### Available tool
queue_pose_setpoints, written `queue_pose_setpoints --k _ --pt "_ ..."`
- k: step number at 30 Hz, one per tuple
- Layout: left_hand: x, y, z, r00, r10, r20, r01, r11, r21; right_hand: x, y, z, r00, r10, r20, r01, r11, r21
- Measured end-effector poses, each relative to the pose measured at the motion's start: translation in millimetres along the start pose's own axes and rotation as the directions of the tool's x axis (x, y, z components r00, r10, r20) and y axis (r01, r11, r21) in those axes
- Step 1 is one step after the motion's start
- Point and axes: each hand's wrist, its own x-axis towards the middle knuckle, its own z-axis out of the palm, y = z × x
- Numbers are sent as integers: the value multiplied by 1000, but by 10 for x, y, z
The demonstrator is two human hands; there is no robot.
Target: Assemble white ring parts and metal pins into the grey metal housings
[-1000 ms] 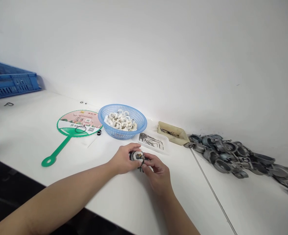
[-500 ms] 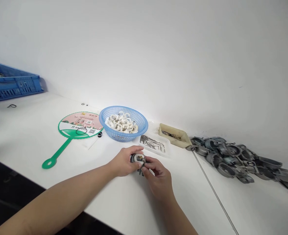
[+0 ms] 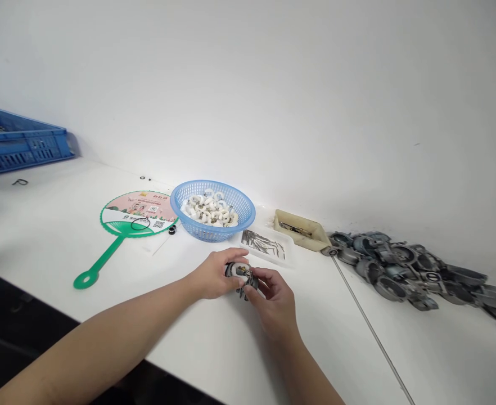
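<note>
A grey metal carburetor (image 3: 244,286) is held just above the white table, with a white C-shaped float (image 3: 239,269) and brass-coloured bits showing on its top. My left hand (image 3: 215,275) grips it from the left, thumb on the near side and fingers over the far edge. On the right side, my right hand (image 3: 275,301) is closed with thumb and fingertips against the carburetor; anything small pinched there is too hidden to make out. Just beyond the hands lies a shallow white tray (image 3: 288,242) with many thin dark pins (image 3: 260,243).
A blue mesh basket (image 3: 246,211) of white C-shaped floats stands beyond my hands. Right of it are a cream bin (image 3: 319,239) with thin tools and a pile of grey metal carburetor bodies (image 3: 393,270). A green-handled fan (image 3: 108,256) and a blue crate (image 3: 28,143) lie left.
My right thumb and fingers have shifted slightly along the carburetor's right side. The carburetor has tilted a little in my left hand. The view has moved slightly.
</note>
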Motion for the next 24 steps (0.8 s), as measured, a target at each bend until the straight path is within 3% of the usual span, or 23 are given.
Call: queue_pose_setpoints --k 8,13,18,24 --pt "-6 -31 33 994 39 -100 -31 996 79 -5 -40 19 1000 -22 -8 22 1000 1" --pt "-17 6 12 992 100 -75 -90 988 128 -6 -47 15 1000 -18 16 18 1000 9" --pt "-25 -6 3 997 14 -77 -11 999 38 -2 -33 1 999 -18 35 18 1000 13" --pt "-8 -78 25 996 -6 -91 3 999 -41 -5 -22 3 1000 4 30 -4 1000 16"
